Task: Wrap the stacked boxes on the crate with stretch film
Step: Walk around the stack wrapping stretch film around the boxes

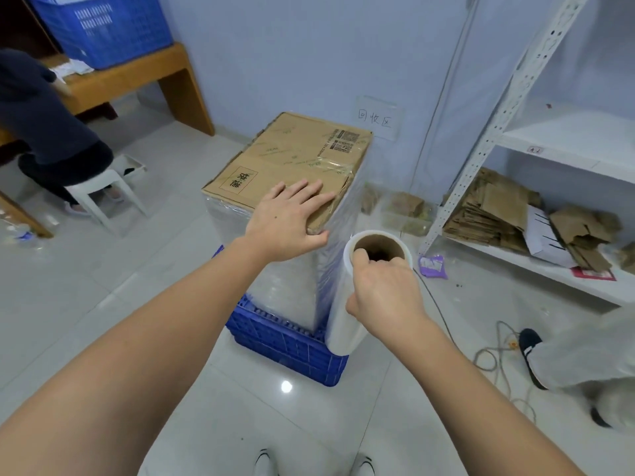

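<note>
Boxes [292,159] stacked on blue crate [288,345], sides already filmed. Left hand [288,225] flat on box top; right hand [381,290] grips film roll [357,293] beside the stack's near corner. More passes probably left.

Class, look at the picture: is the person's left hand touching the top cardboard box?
Touching. The head view shows the left hand lying flat on the top cardboard box, its thumb against the near edge.
</note>
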The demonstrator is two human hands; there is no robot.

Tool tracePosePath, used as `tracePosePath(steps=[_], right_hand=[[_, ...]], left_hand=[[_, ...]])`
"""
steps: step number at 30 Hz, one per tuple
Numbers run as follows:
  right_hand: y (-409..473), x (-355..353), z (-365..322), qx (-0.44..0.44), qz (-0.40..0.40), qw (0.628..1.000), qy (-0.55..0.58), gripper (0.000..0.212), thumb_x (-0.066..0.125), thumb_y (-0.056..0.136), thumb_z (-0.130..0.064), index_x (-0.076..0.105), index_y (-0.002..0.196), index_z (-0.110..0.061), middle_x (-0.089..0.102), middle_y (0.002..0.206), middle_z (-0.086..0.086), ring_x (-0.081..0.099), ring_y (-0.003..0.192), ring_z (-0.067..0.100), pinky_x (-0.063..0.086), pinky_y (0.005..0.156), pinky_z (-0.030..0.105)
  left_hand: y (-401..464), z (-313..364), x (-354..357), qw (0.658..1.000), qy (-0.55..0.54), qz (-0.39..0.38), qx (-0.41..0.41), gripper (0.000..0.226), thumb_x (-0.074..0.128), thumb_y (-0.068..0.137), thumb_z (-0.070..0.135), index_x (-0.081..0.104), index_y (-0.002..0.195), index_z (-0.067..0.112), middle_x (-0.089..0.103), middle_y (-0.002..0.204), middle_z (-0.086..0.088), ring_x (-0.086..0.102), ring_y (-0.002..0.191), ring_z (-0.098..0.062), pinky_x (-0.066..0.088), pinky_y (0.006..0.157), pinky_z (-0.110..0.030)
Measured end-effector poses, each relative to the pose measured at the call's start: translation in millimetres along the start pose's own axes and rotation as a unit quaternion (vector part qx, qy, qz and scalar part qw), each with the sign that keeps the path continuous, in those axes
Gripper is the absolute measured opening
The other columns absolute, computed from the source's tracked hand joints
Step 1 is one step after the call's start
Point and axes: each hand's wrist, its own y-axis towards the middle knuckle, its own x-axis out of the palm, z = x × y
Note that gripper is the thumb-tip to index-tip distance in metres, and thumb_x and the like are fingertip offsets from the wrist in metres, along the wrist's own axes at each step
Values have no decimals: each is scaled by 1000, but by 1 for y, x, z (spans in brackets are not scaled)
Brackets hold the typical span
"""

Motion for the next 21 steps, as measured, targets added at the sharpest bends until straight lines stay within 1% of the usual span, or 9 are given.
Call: tracePosePath(steps=[1, 3, 5, 9, 11, 14, 17, 19, 21], right_hand=[[2, 0, -3, 17, 2, 1000, 8, 29, 57, 90, -39, 38, 93, -18, 42, 62, -4, 33, 52, 17, 29, 67, 33], [7, -1, -8, 60, -9, 998, 21, 50, 53, 85, -69, 40, 87, -21, 51, 65, -4, 40, 60, 19, 33, 65, 33], [13, 2, -12, 91, 8, 995, 33, 61, 48, 78, -82, 44, 78, -22, 57, 68, -4, 49, 67, 20, 34, 64, 32], [10, 9, -19, 114, 59, 992, 14, 59, 48, 82, -78, 53, 78, -20, 62, 70, -2, 58, 76, 24, 30, 65, 32], [7, 16, -16, 113, 72, 991, 26, 52, 55, 84, -71, 46, 71, -21, 61, 67, 0, 56, 75, 26, 32, 64, 33], [1, 19, -11, 93, 82, 991, 41, 61, 66, 77, -63, 25, 56, -24, 41, 53, -3, 47, 64, 26, 29, 56, 30], [-6, 13, -11, 45, 98, 994, 19, 70, 74, 68, -62, 18, 52, -23, 25, 47, -9, 39, 52, 22, 23, 50, 28], [-7, 8, -10, 16, 80, 997, 6, 66, 70, 69, -67, 24, 51, -22, 30, 47, -8, 40, 53, 21, 29, 48, 30], [-9, 2, -12, -22, 47, 999, 13, 59, 65, 72, -69, 34, 56, -21, 37, 51, -8, 43, 60, 21, 35, 52, 31]], left_hand=[[0, -2, -1, 1000, -11, -5, 8, 80, 37, 90, 75, 22, 162, 44, 19, 172, 10, 14, 158, -16, 12, 128, -47], [1, -9, -2, 999, -19, -27, 41, 90, 38, 86, 83, 17, 163, 41, 13, 173, 9, 9, 159, -18, 10, 128, -49], [2, -19, -4, 995, -1, -59, 86, 103, 42, 82, 88, 8, 165, 37, 5, 174, 7, 4, 160, -21, 8, 129, -50], [7, -36, -1, 987, 44, -70, 138, 115, 55, 80, 86, -3, 165, 34, 1, 174, 4, 5, 160, -25, 11, 129, -50], [9, -35, 2, 985, 47, -75, 145, 113, 53, 83, 84, -4, 165, 31, 1, 174, 2, 5, 160, -29, 10, 128, -54], [9, -32, 3, 984, 50, -84, 146, 108, 48, 86, 82, -5, 164, 29, -1, 174, -1, 4, 160, -32, 10, 127, -59], [9, -26, -4, 985, 41, -101, 135, 102, 47, 91, 77, -4, 164, 27, -3, 174, -1, 1, 160, -32, 9, 125, -63], [8, -16, -8, 984, 43, -115, 127, 98, 47, 95, 72, -4, 165, 26, -5, 174, -2, -1, 160, -32, 9, 125, -65], [7, -8, -10, 985, 45, -117, 119, 95, 47, 97, 68, -4, 165, 26, -5, 174, -2, -1, 160, -32, 9, 125, -65]])
